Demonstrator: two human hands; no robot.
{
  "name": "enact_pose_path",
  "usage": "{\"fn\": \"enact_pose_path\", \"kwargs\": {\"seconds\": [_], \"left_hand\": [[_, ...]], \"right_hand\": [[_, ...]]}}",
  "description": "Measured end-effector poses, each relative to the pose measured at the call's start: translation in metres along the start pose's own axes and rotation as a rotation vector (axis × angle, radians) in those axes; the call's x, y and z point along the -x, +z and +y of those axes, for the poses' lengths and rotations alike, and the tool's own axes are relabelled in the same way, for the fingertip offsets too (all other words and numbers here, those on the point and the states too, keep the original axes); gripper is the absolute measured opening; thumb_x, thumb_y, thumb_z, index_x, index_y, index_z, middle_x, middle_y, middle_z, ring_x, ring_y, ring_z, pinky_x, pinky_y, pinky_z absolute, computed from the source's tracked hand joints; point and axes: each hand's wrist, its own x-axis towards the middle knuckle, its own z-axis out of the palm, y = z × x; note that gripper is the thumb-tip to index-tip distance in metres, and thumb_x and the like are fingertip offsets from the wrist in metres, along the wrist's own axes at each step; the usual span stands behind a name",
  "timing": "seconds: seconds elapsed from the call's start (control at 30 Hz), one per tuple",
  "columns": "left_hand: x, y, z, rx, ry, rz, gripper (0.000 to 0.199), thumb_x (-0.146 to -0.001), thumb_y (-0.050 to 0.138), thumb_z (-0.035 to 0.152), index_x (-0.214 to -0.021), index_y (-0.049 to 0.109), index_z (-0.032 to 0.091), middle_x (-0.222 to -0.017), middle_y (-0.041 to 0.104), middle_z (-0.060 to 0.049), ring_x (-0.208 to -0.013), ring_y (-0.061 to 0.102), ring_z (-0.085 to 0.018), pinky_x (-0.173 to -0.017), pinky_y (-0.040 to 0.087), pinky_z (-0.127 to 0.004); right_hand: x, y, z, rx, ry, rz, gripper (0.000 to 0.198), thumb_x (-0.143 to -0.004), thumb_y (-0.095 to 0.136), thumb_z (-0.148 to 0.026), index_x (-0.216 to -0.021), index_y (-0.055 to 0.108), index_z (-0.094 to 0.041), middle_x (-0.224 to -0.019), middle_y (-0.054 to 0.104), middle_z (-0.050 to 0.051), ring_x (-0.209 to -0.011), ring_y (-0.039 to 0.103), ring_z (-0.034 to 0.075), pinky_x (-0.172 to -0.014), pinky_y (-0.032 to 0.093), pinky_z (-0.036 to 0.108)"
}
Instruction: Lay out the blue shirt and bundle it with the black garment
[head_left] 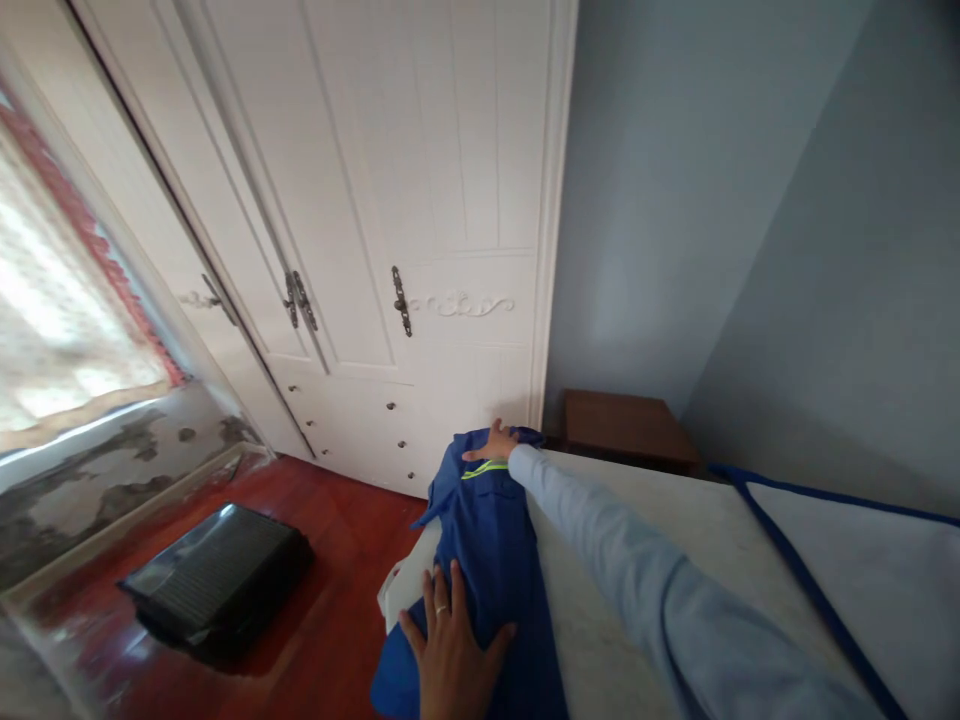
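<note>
Blue garment (491,540) spread along the left edge of the bed (645,530). Left hand (450,650) flat on near part, grip open; right hand (495,442) flat at far end, holding nothing. Might slide to the floor (330,560) if pressed outward.

left hand (450,655), right hand (493,441), flat on blue garment (491,540)

Wardrobe (390,200): white, panelled doors, dark handles, small drawers below;
Floor: red wood, black case (217,580) lying flat;
Corner: brown side table (626,425) against grey wall;
Left: bright curtained window (52,320)
</note>
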Motion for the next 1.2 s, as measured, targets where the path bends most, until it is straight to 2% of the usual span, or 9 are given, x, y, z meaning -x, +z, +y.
{"fn": "enact_pose_path", "kwargs": {"seconds": [0.1,0.2,0.37,0.57,0.7,0.83,0.93,1.07,1.2], "left_hand": [[-0.013,0.01,-0.009,0.049,0.126,0.007,0.077,-0.088,0.047,0.032,-0.159,0.028,0.007,-0.165,0.027,-0.019,-0.156,0.01,-0.036,-0.123,0.006,-0.067],[-0.021,0.005,-0.015,0.127,0.174,0.071,0.069,-0.087,0.039,0.018,-0.155,0.036,0.006,-0.158,0.043,-0.018,-0.152,0.031,-0.031,-0.125,0.02,-0.057],[-0.027,-0.015,-0.025,0.321,0.08,0.221,0.063,-0.094,0.037,0.031,-0.149,0.041,-0.001,-0.145,0.056,-0.022,-0.134,0.056,-0.03,-0.114,0.043,-0.045],[-0.018,-0.033,-0.02,0.348,0.007,0.109,0.06,-0.093,0.039,0.03,-0.147,0.045,0.004,-0.144,0.059,-0.02,-0.129,0.06,-0.029,-0.112,0.044,-0.042],[-0.009,-0.051,-0.013,0.266,-0.121,-0.006,0.06,-0.096,0.04,0.03,-0.152,0.039,0.01,-0.142,0.061,-0.018,-0.123,0.064,-0.032,-0.107,0.046,-0.046],[-0.002,-0.066,-0.016,0.194,-0.164,-0.13,0.057,-0.097,0.044,0.031,-0.149,0.043,0.007,-0.146,0.056,-0.02,-0.134,0.055,-0.032,-0.112,0.041,-0.043],[0.004,-0.067,-0.023,0.085,-0.168,-0.126,0.059,-0.099,0.043,0.036,-0.15,0.041,0.007,-0.148,0.052,-0.023,-0.133,0.055,-0.035,-0.11,0.043,-0.046],[0.011,-0.058,-0.034,0.003,-0.079,0.045,0.059,-0.1,0.04,0.042,-0.146,0.046,0.005,-0.143,0.055,-0.024,-0.13,0.056,-0.039,-0.105,0.047,-0.053],[0.012,-0.044,-0.041,0.133,0.091,0.229,0.06,-0.097,0.044,0.044,-0.143,0.049,0.006,-0.146,0.052,-0.024,-0.139,0.047,-0.039,-0.112,0.042,-0.056]], "right_hand": [[0.002,0.004,-0.002,0.035,-0.024,0.01,0.062,-0.065,0.086,-0.03,-0.118,0.066,-0.007,-0.123,0.066,0.023,-0.116,0.062,0.033,-0.095,0.048,0.045],[0.002,-0.005,-0.004,0.039,-0.007,0.102,0.024,-0.078,0.071,-0.021,-0.1,0.07,-0.012,-0.104,0.071,0.015,-0.099,0.067,0.025,-0.083,0.05,0.034],[0.005,-0.029,0.001,0.026,0.07,0.477,0.037,-0.096,0.045,-0.028,-0.131,0.056,-0.018,-0.128,0.059,0.016,-0.118,0.056,0.026,-0.093,0.045,0.036],[0.016,-0.049,-0.015,0.057,-0.162,0.756,0.034,-0.097,0.046,-0.02,-0.121,0.067,-0.029,-0.137,0.055,0.008,-0.123,0.046,0.025,-0.103,0.033,0.041],[0.017,-0.038,-0.033,0.185,-0.347,0.574,0.037,-0.103,0.035,-0.025,-0.118,0.069,-0.025,-0.15,0.047,0.008,-0.135,0.036,0.025,-0.114,0.023,0.045],[0.02,-0.003,-0.026,0.218,-0.18,0.26,0.039,-0.098,0.037,-0.014,-0.126,0.065,-0.012,-0.155,0.041,0.02,-0.141,0.035,0.031,-0.117,0.018,0.053],[0.028,0.01,-0.01,0.173,-0.096,0.189,0.045,-0.092,0.048,-0.012,-0.136,0.057,-0.004,-0.149,0.044,0.03,-0.139,0.039,0.038,-0.116,0.019,0.06],[0.043,-0.014,0.001,0.092,-0.169,0.18,0.056,-0.091,0.058,-0.018,-0.145,0.046,-0.006,-0.157,0.034,0.027,-0.147,0.031,0.034,-0.121,0.013,0.057],[0.065,-0.059,0.005,-0.044,-0.3,0.106,0.043,-0.093,0.061,-0.027,-0.133,0.059,-0.011,-0.144,0.056,0.018,-0.134,0.051,0.024,-0.116,0.035,0.041]]}}
